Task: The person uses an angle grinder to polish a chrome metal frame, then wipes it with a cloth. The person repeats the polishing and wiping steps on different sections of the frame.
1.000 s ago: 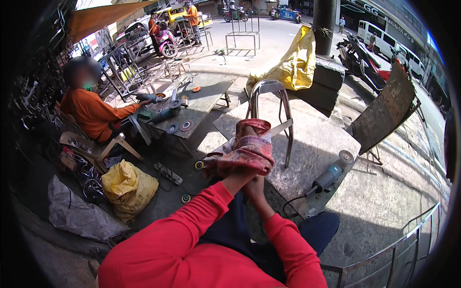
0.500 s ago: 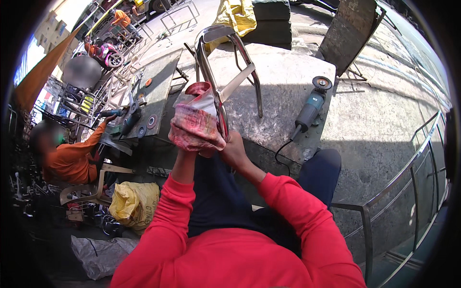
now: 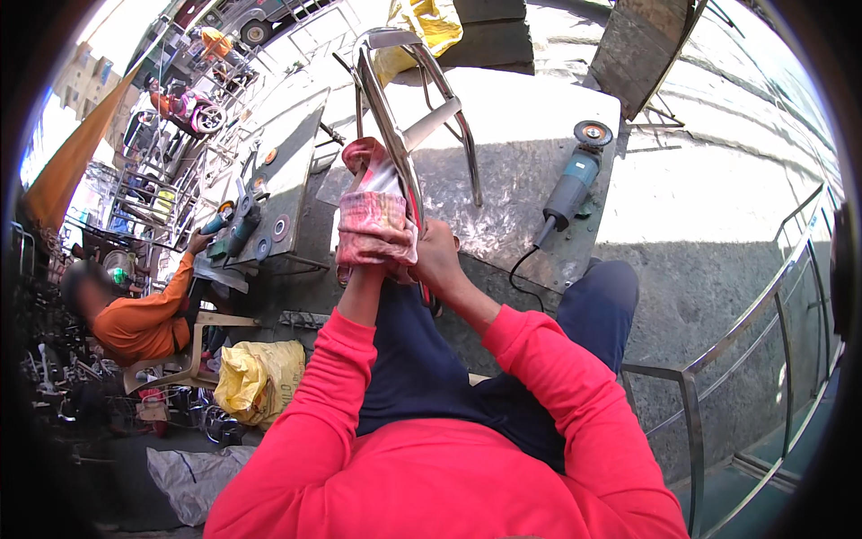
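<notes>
The right hand (image 3: 438, 259) grasps the frame (image 3: 384, 112); cloth (image 3: 373, 225) against it hides the left hand's (image 3: 365, 273) grip. Rightward, a grinder (image 3: 573, 182) lies on the counter (image 3: 512, 235).

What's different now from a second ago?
The right hand moved from below the cloth round to its right side, and seems to grip the metal frame. The view tilted too. The grinder still lies on the table, and the cloth still sits just past the left wrist.

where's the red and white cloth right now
Left of centre in the head view, the red and white cloth is bunched just beyond the left wrist, beside the right hand and the shiny metal frame.
</notes>
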Tool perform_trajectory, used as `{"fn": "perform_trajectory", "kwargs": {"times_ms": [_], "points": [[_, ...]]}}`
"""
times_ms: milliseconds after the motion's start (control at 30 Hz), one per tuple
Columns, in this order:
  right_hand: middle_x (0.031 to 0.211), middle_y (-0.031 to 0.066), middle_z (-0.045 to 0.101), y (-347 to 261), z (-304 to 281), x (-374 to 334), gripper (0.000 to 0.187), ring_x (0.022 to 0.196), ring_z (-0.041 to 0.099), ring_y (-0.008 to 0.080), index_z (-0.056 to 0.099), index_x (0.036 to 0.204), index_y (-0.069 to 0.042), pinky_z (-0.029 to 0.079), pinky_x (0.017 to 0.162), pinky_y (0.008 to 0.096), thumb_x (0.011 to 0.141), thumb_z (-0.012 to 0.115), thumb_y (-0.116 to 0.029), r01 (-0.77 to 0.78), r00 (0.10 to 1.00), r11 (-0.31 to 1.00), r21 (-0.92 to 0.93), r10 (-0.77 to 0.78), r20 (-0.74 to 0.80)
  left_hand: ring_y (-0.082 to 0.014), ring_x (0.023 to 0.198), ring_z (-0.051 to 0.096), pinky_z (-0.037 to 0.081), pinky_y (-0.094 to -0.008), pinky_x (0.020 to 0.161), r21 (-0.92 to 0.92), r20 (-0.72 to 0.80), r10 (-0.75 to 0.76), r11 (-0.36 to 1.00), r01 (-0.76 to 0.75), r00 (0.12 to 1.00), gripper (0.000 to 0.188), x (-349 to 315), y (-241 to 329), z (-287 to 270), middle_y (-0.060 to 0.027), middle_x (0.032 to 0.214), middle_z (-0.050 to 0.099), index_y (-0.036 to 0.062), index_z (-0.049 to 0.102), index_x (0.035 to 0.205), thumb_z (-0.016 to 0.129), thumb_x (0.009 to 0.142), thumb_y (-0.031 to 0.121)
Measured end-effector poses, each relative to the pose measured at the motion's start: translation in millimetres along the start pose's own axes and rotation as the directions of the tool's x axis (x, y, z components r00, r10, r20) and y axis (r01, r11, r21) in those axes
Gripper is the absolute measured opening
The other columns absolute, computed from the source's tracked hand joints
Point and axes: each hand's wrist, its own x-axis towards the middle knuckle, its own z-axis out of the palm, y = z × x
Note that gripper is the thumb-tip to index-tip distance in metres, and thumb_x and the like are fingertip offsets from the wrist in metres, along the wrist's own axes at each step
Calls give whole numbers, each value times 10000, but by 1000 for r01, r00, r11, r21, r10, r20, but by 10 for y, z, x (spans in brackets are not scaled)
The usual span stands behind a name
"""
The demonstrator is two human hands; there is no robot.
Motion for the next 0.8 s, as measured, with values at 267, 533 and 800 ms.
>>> {"fn": "perform_trajectory", "kwargs": {"times_ms": [267, 533, 800], "points": [[512, 19, 554, -73, -32, 10, 273, 418, 504, 87, 652, 653, -6, 377, 386, 303, 871, 690, -165, -144, 987, 988, -52, 139, -84, -261, 1207, 509, 363, -439, 1070, -86, 31, 24, 996, -21, 999, 547, 472, -243, -2, -88, 1289, 531, 111, 484, 1293, 555, 892, 475], [437, 51, 492, -60, -203, 24, 351, 353, 493, 142, 548, 508, 3, 350, 345, 324, 838, 605, -102, -163, 955, 984, 72, 175, -240, -255, 1243, 491, 345, -434, 1097, -191, 61, 91, 978, -77, 994, 569, 310, 121, 209, -87, 1333, 514, 107, 459, 1339, 542, 914, 475], [590, -1, 570, -114, -139, 5, 232, 443, 478, 70, 663, 755, -7, 340, 397, 254, 956, 634, -119, 79, 985, 997, -1, -79, -152, -248, 1279, 474, 327, -429, 1125, -448, -22, -91, 891, 72, 996, 593, 505, -3, 582, -86, 1377, 497, 103, 435, 1385, 530, 935, 476]]}}
